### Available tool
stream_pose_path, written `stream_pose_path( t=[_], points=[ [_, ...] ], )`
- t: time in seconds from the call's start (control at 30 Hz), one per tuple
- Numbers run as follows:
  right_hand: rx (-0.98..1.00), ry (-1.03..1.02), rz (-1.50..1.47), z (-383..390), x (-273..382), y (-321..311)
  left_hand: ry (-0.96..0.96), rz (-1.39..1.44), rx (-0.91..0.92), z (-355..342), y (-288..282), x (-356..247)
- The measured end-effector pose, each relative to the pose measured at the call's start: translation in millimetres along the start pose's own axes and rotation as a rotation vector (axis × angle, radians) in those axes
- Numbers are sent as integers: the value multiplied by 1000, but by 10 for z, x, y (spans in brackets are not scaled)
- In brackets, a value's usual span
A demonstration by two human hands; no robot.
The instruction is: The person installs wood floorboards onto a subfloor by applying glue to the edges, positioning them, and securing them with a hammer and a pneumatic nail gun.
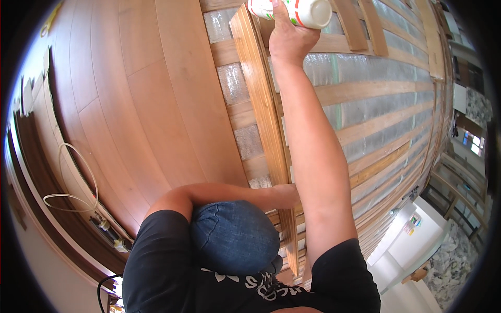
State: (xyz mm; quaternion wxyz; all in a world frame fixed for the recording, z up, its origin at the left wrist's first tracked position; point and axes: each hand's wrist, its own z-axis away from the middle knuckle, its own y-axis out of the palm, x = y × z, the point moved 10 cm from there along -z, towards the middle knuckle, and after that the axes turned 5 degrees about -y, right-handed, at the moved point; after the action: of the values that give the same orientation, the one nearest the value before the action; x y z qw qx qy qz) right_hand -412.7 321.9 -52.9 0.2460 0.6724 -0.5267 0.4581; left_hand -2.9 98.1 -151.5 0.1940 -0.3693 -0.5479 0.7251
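My right hand (292,39) grips a white plastic bottle (313,11) with red and green markings at the top of the view, held tilted on its side. A long wooden plank (253,73) stands on edge below it, running toward me. My left hand (282,195) rests on that plank lower down; its fingers are hidden behind my right forearm. My denim-covered knee (235,235) is bent beside it. Finished wooden flooring (135,94) lies on the left, and wooden battens (370,88) over silver sheeting lie on the right.
Loose boards (349,23) lie across the battens at top right. A nail tool (112,232) with a coiled hose (94,177) lies along the left edge near dark trim strips. A white cabinet-like object (396,240) and wooden frames (449,182) are at the far right.
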Motion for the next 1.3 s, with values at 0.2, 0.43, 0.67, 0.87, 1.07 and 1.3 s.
stream_pose_path(
  t=[0.2,0.43,0.67,0.87,1.07,1.3],
  points=[
    [33,95,-58,380,275,-465,-236,-181,-578,76,-334,157],
    [-46,174,-110,763,344,-1048,-157,-96,-487,-218,-126,33],
    [-92,285,40,1347,580,-1697,-106,680,-314,-297,267,123],
    [-217,338,118,2011,662,-2489,-240,1225,-228,-168,535,268],
    [-202,414,71,2241,819,-2687,-223,1184,-256,-65,123,335],
    [55,500,9,1982,470,-2541,-88,110,58,-87,80,70]
  ],
)
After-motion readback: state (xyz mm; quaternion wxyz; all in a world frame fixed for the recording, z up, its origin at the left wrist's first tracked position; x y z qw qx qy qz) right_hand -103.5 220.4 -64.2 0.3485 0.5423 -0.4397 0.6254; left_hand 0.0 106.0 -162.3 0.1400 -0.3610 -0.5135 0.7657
